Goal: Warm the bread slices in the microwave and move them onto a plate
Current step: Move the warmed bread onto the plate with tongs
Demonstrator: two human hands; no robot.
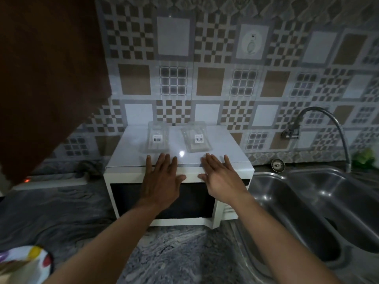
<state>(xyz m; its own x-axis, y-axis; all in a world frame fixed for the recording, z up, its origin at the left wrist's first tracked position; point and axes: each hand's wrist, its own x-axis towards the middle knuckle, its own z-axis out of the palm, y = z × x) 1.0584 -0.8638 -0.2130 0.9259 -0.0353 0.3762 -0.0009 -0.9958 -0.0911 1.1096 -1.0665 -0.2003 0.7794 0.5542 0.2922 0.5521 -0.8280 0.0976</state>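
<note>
Microwave [131,149]: boxy, glossy white; left hand [162,181], right hand [222,181] flat.

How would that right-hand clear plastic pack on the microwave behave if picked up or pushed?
The clear pack looks thin-walled, so probably light and slightly bendy. Lying flat on the glossy microwave top, it would likely slide rather than tip.

Two clear packs [178,138] crowd microwave top [131,152] — front strip free; sink [307,201] right.

Microwave [231,158] white w/ black door; wall tiles [209,80] grey/tan/white checks; counter [61,212] grey marbled; sink [287,201] silver.
</note>
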